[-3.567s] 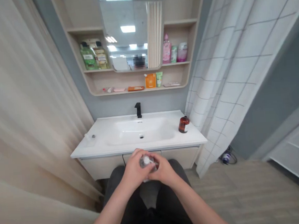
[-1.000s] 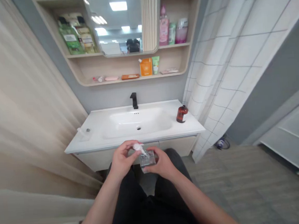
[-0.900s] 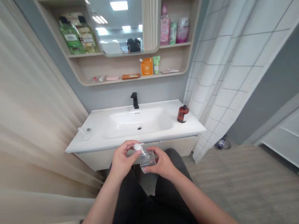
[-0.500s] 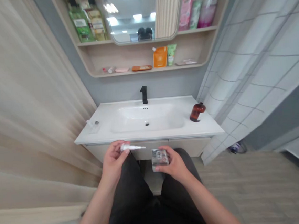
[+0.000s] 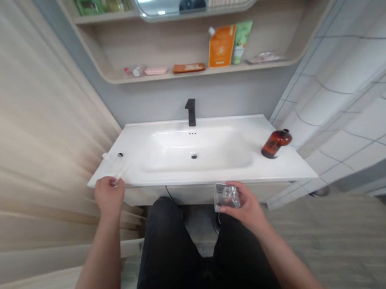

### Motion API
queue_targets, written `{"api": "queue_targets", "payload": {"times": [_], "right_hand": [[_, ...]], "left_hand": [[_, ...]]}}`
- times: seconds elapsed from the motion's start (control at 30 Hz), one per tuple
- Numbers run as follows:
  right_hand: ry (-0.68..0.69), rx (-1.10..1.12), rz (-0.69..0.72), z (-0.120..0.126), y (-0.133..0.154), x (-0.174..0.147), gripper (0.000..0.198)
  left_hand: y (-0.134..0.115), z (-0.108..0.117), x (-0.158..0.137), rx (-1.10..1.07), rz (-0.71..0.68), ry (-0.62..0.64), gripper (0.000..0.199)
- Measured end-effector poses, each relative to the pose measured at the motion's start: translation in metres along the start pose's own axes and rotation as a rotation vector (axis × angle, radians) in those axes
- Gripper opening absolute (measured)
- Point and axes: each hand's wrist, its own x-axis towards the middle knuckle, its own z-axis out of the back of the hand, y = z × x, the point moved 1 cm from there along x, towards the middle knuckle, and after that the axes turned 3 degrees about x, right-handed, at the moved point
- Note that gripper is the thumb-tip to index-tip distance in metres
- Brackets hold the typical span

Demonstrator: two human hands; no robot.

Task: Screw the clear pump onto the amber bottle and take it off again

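My left hand [image 5: 110, 195] is at the front left edge of the white countertop [image 5: 215, 173], fingers pinched together. A small pale bit shows at the fingertips; what it belongs to is mostly hidden. Just beyond lies a clear, flat piece [image 5: 117, 166], hard to make out against the white, with a small dark round thing [image 5: 120, 154] by it. In front of the counter, over my right knee, my right hand [image 5: 246, 205] grips a clear square container [image 5: 224, 196] by its right side, thumb below and fingers above.
A black faucet [image 5: 191, 112] stands behind the white basin [image 5: 166, 149]. On the counter's right is an amber bottle [image 5: 275, 143]. The shelf above holds an orange pouch [image 5: 221, 46], a green tube [image 5: 241, 42] and small packets. A beige curtain [image 5: 45, 129] hangs at left.
My left hand has moved left to the counter edge; the slender white tube it held is no longer plainly visible. My right hand still holds the clear container. The view has tilted down.
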Motion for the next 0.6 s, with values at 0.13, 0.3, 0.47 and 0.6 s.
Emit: {"api": "queue_targets", "payload": {"times": [0.13,0.3,0.47,0.6], "right_hand": [[-0.020,-0.009,-0.018,0.006,0.008,0.008,0.084],[-0.033,-0.033,-0.003,0.005,0.009,0.017,0.084],[-0.009,-0.041,0.005,-0.002,0.007,0.022,0.084],[-0.001,-0.003,0.005,-0.005,0.010,0.019,0.086]], "left_hand": [[0.001,-0.020,0.008,0.119,-0.034,-0.078,0.023],[0.005,-0.032,0.009,0.137,-0.080,-0.066,0.025],[0.004,-0.030,0.006,0.089,-0.165,-0.053,0.033],[0.005,-0.026,0.002,0.058,-0.208,0.012,0.038]]}}
